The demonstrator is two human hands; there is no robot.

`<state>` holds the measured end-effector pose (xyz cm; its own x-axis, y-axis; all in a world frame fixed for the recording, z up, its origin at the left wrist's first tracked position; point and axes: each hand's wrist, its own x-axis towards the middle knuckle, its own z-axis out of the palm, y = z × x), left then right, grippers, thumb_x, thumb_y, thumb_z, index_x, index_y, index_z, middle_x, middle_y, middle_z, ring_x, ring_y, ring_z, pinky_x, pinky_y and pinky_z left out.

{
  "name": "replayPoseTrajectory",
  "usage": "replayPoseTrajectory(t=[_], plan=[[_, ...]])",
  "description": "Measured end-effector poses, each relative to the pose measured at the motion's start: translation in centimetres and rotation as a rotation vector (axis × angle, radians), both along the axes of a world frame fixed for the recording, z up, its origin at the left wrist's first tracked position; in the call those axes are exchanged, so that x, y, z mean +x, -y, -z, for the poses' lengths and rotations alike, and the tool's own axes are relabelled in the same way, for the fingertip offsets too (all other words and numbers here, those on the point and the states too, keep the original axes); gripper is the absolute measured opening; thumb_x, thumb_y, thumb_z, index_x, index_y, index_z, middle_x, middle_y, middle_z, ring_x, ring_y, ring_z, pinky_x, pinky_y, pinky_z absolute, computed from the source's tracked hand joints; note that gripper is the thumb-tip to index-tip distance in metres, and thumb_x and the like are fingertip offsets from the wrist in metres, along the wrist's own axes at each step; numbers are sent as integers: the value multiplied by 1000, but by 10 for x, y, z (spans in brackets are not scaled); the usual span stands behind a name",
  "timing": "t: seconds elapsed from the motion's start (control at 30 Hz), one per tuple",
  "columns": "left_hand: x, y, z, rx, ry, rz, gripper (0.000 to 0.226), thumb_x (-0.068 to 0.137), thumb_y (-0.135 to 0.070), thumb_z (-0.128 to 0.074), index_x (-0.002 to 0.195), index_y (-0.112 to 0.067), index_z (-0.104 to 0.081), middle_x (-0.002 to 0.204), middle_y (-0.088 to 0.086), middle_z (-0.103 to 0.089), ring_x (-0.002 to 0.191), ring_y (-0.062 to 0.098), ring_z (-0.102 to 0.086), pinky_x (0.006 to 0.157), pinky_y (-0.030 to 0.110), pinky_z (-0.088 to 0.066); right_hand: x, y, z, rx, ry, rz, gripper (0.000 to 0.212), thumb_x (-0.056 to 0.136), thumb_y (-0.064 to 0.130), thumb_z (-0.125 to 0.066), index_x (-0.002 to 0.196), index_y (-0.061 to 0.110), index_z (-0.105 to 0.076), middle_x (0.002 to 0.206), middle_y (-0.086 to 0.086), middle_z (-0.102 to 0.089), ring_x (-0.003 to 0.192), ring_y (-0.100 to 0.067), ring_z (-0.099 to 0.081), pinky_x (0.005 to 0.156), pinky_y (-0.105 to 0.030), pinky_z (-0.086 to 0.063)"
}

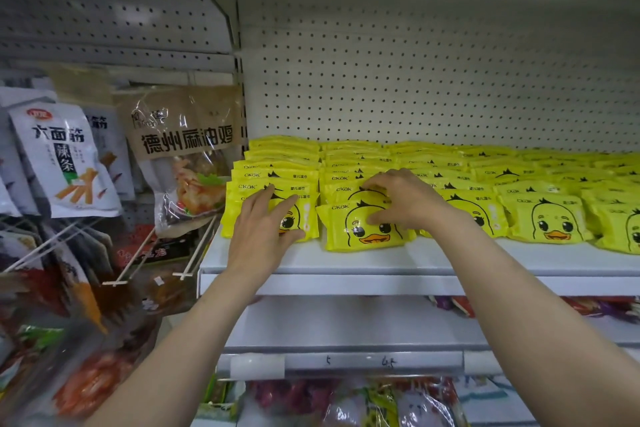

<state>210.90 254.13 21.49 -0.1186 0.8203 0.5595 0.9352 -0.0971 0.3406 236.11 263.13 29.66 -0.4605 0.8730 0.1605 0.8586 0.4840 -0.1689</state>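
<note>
Rows of yellow wet-wipe packs with a duck face lie overlapping on a white shelf (415, 265). My left hand (265, 229) lies flat with straight fingers on the front pack of the leftmost row (308, 218). My right hand (405, 199) reaches over the second row, its fingers bent on the upper edge of the front pack (363, 229) and the thumb touching that pack's face. Whether it grips the pack or only touches it is unclear. More duck packs (550, 222) fill the shelf to the right.
A white pegboard wall (415, 73) backs the shelf. To the left, snack bags hang on hooks: a brown chicken bag (187, 135) and white spicy-strip bags (65, 163). Wire hooks (194, 253) stick out near the shelf's left end. Lower shelves hold more packets (381, 402).
</note>
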Motion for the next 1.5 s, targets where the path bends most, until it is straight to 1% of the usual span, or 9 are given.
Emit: replayPoseTrajectory(t=[0.1,0.3,0.53,0.7,0.87,0.97,1.1,1.33,1.5], plan=[[-4,2,-2,-29,-12,33,64,81,-43,-71,140,-34,-47,154,9,-31,140,30,-22,109,45,-30,-9,9,0,114,43,30,69,75,41,-78,138,32,-49,137,2,-50,133,-22,-35,96,-37,-44],[-30,16,-8,27,-125,33,61,75,-40,-76,132,-29,-58,140,12,-50,127,34,-40,105,44,-34,-69,44,22,293,-234,-253,49,82,32,-76,129,25,-62,136,-1,-56,131,-23,-43,98,-33,-40],[-50,21,-2,0,-126,53,60,76,-34,-77,132,-31,-56,136,10,-51,119,34,-44,100,44,-39,-126,50,56,278,-142,-346,49,79,35,-76,124,24,-62,145,-8,-51,137,-31,-41,102,-49,-45],[-58,8,-1,12,-110,84,66,73,-39,-77,134,-31,-54,137,10,-49,118,34,-46,98,44,-41,-132,43,54,296,-113,-295,57,76,36,-77,128,25,-58,149,-6,-46,139,-29,-38,106,-46,-41],[-74,-15,-6,41,-189,112,77,72,-56,-70,141,-33,-45,149,7,-40,128,29,-36,102,45,-38,-138,29,48,316,-136,-222,62,70,38,-82,125,23,-57,151,-8,-43,142,-29,-35,112,-40,-31],[-86,-27,-10,-38,-281,161,92,72,-79,-46,150,-43,-14,161,-1,-14,148,22,-9,114,47,-23,-136,19,45,238,-81,-245,71,79,48,-73,139,27,-42,161,-6,-24,151,-23,-16,121,-39,-12],[-95,-37,-8,-129,-265,243,96,71,-84,-34,148,-46,8,161,-7,10,147,12,16,119,47,-9,-135,11,44,216,17,-236,95,84,55,-66,155,30,-10,164,-3,-12,152,-19,-7,122,-38,-4],[-92,-56,-9,-159,-224,250,99,69,-83,-38,149,-46,6,161,-8,4,148,15,11,115,55,-20,-136,-1,39,274,77,-200,91,83,58,-65,155,30,-16,164,-1,-17,151,-19,-14,122,-41,-9],[-89,-69,-11,-134,-210,254,100,74,-68,-60,150,-44,0,161,-5,-2,148,19,3,113,55,-24,-137,-12,35,269,73,-166,91,80,59,-68,153,31,-20,162,-1,-22,150,-20,-19,122,-43,-13]])
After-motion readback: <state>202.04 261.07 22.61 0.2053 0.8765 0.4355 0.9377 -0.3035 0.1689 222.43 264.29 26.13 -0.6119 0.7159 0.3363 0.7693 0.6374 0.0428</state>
